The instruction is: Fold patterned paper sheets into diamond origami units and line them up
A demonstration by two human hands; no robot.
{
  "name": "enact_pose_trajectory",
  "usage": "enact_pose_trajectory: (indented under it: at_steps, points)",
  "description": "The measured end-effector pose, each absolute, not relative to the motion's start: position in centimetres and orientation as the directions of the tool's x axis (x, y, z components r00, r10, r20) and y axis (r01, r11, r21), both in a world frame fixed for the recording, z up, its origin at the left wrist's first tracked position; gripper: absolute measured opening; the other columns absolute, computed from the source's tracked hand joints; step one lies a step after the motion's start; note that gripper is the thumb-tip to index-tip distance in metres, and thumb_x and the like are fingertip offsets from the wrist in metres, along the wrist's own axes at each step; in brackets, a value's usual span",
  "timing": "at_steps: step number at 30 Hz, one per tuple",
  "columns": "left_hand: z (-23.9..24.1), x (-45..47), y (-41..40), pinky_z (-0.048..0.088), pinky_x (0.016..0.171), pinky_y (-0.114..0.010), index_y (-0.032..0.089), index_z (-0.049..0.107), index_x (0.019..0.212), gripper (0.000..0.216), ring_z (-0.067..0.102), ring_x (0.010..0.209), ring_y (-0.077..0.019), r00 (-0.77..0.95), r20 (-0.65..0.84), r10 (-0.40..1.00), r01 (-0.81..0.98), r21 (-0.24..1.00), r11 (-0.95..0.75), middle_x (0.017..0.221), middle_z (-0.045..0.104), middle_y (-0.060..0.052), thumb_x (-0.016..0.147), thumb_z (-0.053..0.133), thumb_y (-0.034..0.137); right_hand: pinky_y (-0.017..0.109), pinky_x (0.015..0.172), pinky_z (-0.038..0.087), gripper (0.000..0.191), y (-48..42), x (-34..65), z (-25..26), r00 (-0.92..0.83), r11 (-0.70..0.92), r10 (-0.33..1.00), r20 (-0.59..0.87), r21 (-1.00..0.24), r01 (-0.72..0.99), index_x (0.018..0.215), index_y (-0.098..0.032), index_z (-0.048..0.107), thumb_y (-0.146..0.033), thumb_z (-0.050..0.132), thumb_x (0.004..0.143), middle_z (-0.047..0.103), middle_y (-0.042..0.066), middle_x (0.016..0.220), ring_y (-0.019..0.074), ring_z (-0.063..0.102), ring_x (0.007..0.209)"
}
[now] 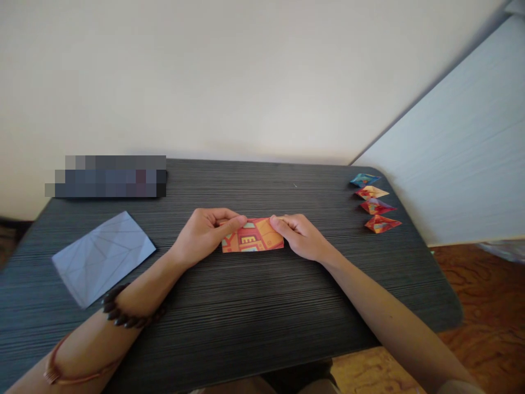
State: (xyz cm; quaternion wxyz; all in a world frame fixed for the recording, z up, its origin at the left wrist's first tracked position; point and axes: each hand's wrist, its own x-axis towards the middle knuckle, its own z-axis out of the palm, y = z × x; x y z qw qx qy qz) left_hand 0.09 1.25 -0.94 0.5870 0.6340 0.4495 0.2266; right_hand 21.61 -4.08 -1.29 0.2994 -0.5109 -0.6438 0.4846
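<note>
A folded piece of orange and red printed paper is stretched between my two hands, above the middle of the dark table. My left hand pinches its upper left part, thumb on the near face and fingers behind. At the upper right corner, my right hand pinches it the same way. The paper is a wide, short rectangle with a straight lower edge. The fingers behind it are partly hidden.
Several small folded paper shapes stand in a column at the table's right side. To the left lies a creased pale sheet. A blurred-out dark object is at the back left. The dark table meets a wall behind.
</note>
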Motion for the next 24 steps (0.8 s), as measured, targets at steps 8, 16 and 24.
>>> enact_pose_trajectory:
  at_steps: [8,16,24]
  points:
    - [-0.8,-0.8,1.0,0.044,0.049,-0.020,0.017,0.071,0.082,0.034,0.062,0.058,-0.0147,0.466,-0.241,0.851,0.391,0.919,0.046,0.073,0.072,-0.004,0.079,0.059,0.049,0.023,0.050,0.030,0.045,-3.4,20.9,-1.2,-0.298,-0.002,0.947,-0.118,-0.932,0.363,0.065,-0.016,0.051,-0.054,0.042,0.088,0.046,-0.003,0.059,0.0090,0.039,0.054]
    - [-0.9,-2.2,0.9,0.047,0.055,-0.020,0.018,0.072,0.086,0.029,0.065,0.066,-0.0159,0.457,-0.189,0.869,0.379,0.925,0.002,0.077,0.073,-0.001,0.081,0.058,0.043,0.020,0.050,0.032,0.036,-2.1,18.9,-1.0,-0.313,0.027,0.944,-0.106,-0.919,0.393,0.076,-0.014,0.060,-0.047,0.050,0.087,0.053,-0.002,0.064,0.0082,0.044,0.056]
    - [-1.0,-2.6,1.3,0.045,0.056,-0.021,0.017,0.071,0.089,0.035,0.064,0.067,-0.0162,0.500,-0.190,0.845,0.423,0.905,-0.046,0.077,0.073,-0.002,0.084,0.054,0.046,0.022,0.050,0.027,0.041,-2.1,19.1,-1.3,-0.352,0.043,0.932,-0.082,-0.942,0.334,0.063,-0.015,0.053,-0.046,0.046,0.089,0.041,-0.004,0.058,0.0075,0.034,0.053]
